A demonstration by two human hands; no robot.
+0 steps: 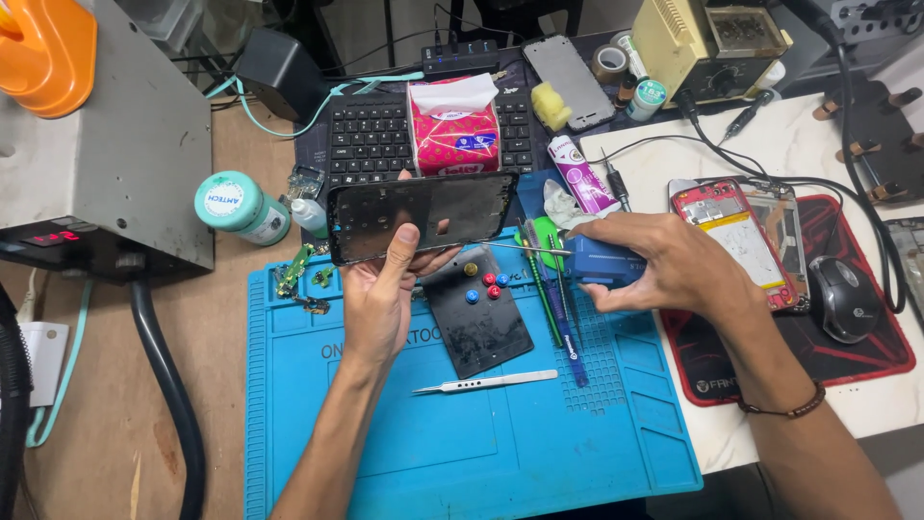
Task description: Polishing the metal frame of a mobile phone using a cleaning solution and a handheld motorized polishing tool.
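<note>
The left hand holds a black phone frame up above the blue work mat, thumb across its face. The right hand grips a small blue box at the mat's right edge. Tweezers lie on the mat beside a dark phone panel.

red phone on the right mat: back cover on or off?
Off. The red phone lies with its inside exposed: a yellowish battery and metal shields show within the red frame, on the red-and-black mat. Neither hand touches it.
</note>
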